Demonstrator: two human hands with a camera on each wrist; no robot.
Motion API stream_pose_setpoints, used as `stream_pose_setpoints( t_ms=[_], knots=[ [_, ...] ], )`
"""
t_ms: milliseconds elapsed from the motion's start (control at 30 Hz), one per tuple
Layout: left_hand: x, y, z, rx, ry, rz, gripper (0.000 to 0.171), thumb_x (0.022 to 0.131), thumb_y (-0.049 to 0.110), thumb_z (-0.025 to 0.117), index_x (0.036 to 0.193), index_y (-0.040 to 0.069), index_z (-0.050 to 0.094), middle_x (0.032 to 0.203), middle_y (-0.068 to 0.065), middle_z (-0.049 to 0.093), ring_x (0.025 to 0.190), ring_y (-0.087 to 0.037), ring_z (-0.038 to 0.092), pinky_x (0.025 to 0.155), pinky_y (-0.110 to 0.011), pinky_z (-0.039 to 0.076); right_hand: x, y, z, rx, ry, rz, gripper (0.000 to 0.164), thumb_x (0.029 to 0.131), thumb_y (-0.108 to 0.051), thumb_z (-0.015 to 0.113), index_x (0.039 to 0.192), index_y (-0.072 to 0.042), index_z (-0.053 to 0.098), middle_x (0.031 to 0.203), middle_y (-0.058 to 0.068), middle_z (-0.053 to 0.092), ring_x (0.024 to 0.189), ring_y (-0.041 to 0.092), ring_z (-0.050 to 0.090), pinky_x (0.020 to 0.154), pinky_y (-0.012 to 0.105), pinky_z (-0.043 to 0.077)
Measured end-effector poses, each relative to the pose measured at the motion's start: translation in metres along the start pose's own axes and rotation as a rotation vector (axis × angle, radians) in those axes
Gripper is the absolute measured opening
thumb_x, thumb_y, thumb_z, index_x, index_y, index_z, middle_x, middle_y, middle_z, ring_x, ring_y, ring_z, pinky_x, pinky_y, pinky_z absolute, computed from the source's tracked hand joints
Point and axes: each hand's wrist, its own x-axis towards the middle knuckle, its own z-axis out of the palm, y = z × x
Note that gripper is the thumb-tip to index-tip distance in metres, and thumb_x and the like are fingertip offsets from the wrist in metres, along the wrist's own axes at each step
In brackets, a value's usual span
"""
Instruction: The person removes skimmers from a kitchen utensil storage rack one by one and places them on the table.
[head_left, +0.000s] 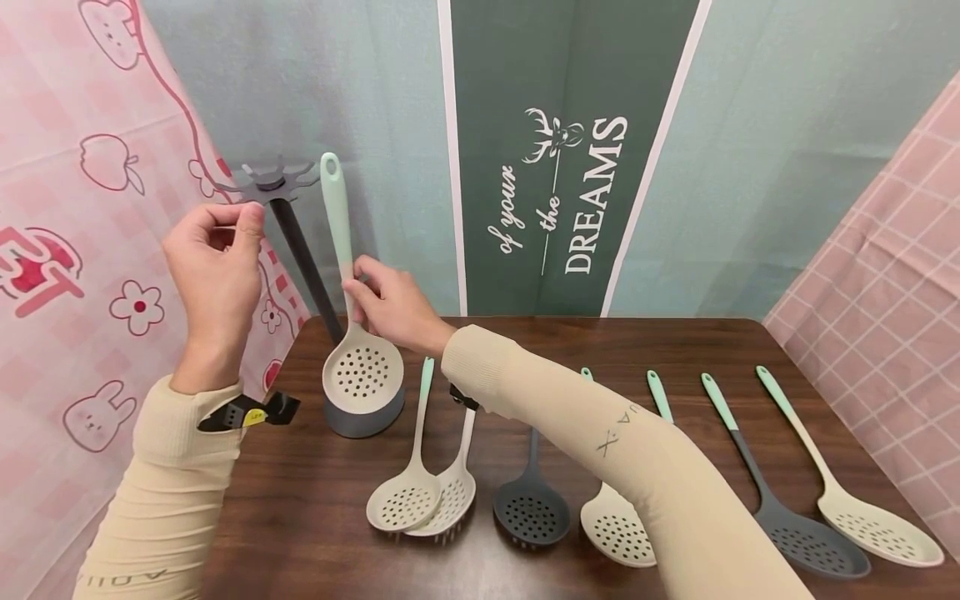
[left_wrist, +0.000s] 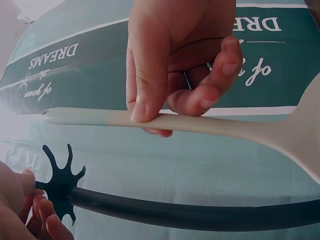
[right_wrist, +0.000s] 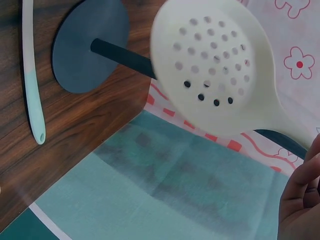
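Note:
My right hand (head_left: 393, 304) pinches a cream skimmer (head_left: 337, 225) by its handle, just below the mint-green grip. The skimmer stands upright with its perforated bowl (right_wrist: 217, 55) down, in front of the dark grey utensil stand (head_left: 306, 262). My left hand (head_left: 217, 267) is raised at the top of that stand. In the left wrist view, the left thumb and fingers (left_wrist: 47, 225) pinch the tip of one hook of the star-shaped top (left_wrist: 60, 187). The stand's round base (head_left: 365, 422) rests on the table, partly hidden by the skimmer bowl in the head view.
On the brown wooden table (head_left: 300, 508) lie two overlapping cream skimmers (head_left: 420, 467), a dark grey one (head_left: 532, 454) and a cream one (head_left: 611, 500) partly under my right sleeve. Farther right are another grey skimmer (head_left: 746, 458) and another cream one (head_left: 806, 442). Printed cloths hang around the table.

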Motion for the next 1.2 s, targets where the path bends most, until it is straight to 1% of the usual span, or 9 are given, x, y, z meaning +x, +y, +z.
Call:
stream_pose_setpoints(
  t_ms=[200,333,500,633,733,800,900,1033,1200],
  knots=[
    [-0.001,0.001,0.000,-0.003,-0.002,0.015,0.015,0.096,0.022,0.072,0.096,0.008,0.076,0.078,0.009,0.061,0.069,-0.009,0.052,0.060,-0.019,0.040,-0.002,0.006,-0.001,0.033,0.051,0.027,0.016,0.108,-0.017,0.051,0.096,-0.008,0.054,0.067,0.011,0.058,0.049,0.015,0.052,0.050,0.024,0.044],
    [-0.001,0.002,0.000,-0.004,-0.007,0.014,0.014,0.096,0.022,0.072,0.097,0.009,0.076,0.079,0.008,0.062,0.069,-0.010,0.051,0.059,-0.020,0.040,-0.005,0.011,0.001,0.003,0.096,0.052,0.018,0.108,-0.017,0.051,0.093,-0.009,0.053,0.062,0.010,0.058,0.047,0.014,0.052,0.047,0.023,0.042],
    [-0.001,0.002,0.000,-0.003,-0.013,0.014,0.013,0.096,0.022,0.072,0.098,0.010,0.076,0.080,0.008,0.062,0.069,-0.010,0.051,0.060,-0.019,0.040,-0.009,0.021,0.004,-0.026,0.112,0.117,0.020,0.108,-0.020,0.050,0.091,-0.009,0.053,0.063,0.014,0.062,0.046,0.013,0.054,0.046,0.023,0.042],
    [0.000,0.001,-0.001,0.003,-0.012,0.002,0.015,0.096,0.022,0.072,0.100,0.008,0.076,0.080,0.009,0.062,0.070,-0.010,0.052,0.061,-0.019,0.042,-0.011,0.027,0.007,-0.006,0.122,0.179,0.022,0.108,-0.019,0.050,0.089,-0.008,0.053,0.060,0.010,0.060,0.043,0.013,0.053,0.045,0.023,0.044],
    [0.001,0.000,-0.001,0.009,-0.011,-0.007,0.014,0.095,0.021,0.072,0.100,0.009,0.076,0.081,0.010,0.062,0.071,-0.009,0.053,0.062,-0.019,0.042,-0.012,0.030,0.010,-0.018,0.119,0.234,0.023,0.108,-0.019,0.050,0.088,-0.008,0.053,0.057,0.005,0.059,0.042,0.018,0.053,0.044,0.023,0.043],
    [0.002,0.000,-0.001,0.007,-0.011,-0.008,0.011,0.095,0.021,0.073,0.099,0.011,0.076,0.080,0.010,0.063,0.070,-0.009,0.053,0.061,-0.019,0.043,-0.014,0.033,0.012,-0.037,0.109,0.272,0.024,0.108,-0.021,0.050,0.088,-0.008,0.053,0.058,0.005,0.060,0.044,0.024,0.056,0.043,0.023,0.041],
    [0.001,0.001,-0.002,0.009,-0.015,-0.004,0.016,0.095,0.023,0.073,0.100,0.008,0.076,0.081,0.009,0.063,0.071,-0.010,0.053,0.062,-0.019,0.043,-0.015,0.037,0.015,-0.025,0.096,0.321,0.025,0.109,-0.021,0.050,0.087,-0.008,0.054,0.058,0.004,0.059,0.048,0.028,0.057,0.043,0.023,0.041],
    [0.000,0.003,-0.002,0.009,-0.018,-0.001,0.024,0.095,0.024,0.072,0.104,0.002,0.076,0.082,0.008,0.063,0.072,-0.011,0.053,0.062,-0.020,0.043,-0.014,0.041,0.018,0.002,0.090,0.354,0.026,0.109,-0.020,0.050,0.087,-0.007,0.054,0.058,0.004,0.059,0.045,0.022,0.055,0.043,0.023,0.042],
    [0.000,0.003,-0.002,-0.002,-0.018,0.002,0.018,0.095,0.023,0.073,0.099,0.006,0.076,0.080,0.007,0.062,0.070,-0.011,0.052,0.061,-0.020,0.041,-0.016,0.046,0.023,-0.003,0.078,0.395,0.027,0.108,-0.019,0.050,0.085,-0.006,0.054,0.057,0.005,0.059,0.042,0.014,0.052,0.043,0.023,0.043]
  ],
)
